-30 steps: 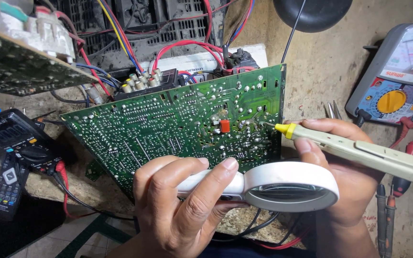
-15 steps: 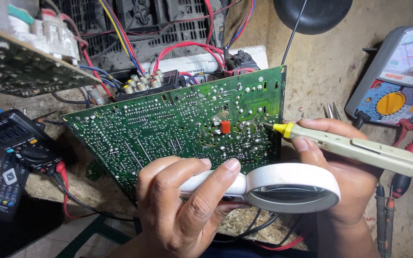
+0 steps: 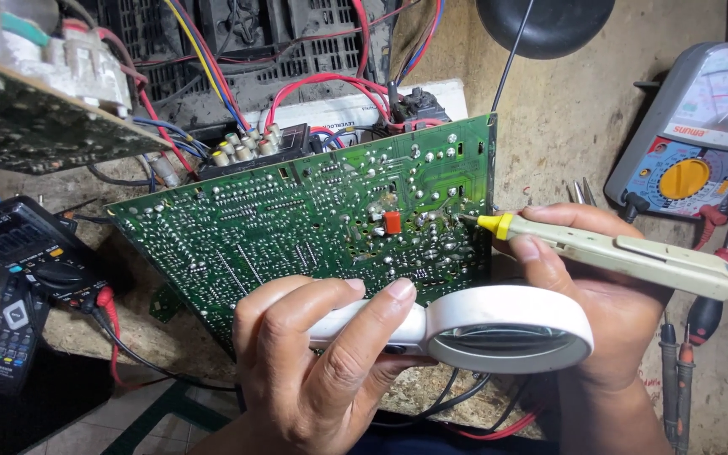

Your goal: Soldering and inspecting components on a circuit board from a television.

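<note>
- Gripping the white handle of a round magnifier [image 3: 499, 330], the left hand [image 3: 322, 371] is seen nearest the camera, its fingers curled and clamped around the handle, thumb laid along the top.
- The lens is held flat, just below the lower edge of the green board [image 3: 297, 227] and in front of the right hand [image 3: 591, 312].
- A cream probe [image 3: 625, 253] with a yellow collar is pinched between the right thumb and fingers; its metal tip is touched to the solder side of the board near the right edge, beside a small orange part [image 3: 392, 222].
- The board is stood tilted on the bench, with red, blue and yellow wires [image 3: 212, 67] trailing from behind it.
- At the left a black meter [image 3: 18, 244] and a remote [image 3: 12, 333] are laid; screwdrivers [image 3: 676, 371] lie at the right.
- Farther right, a grey meter [image 3: 701, 135] with a round yellow dial and blue panel is propped up.
- A second board [image 3: 35, 118] is seen at the far left.
</note>
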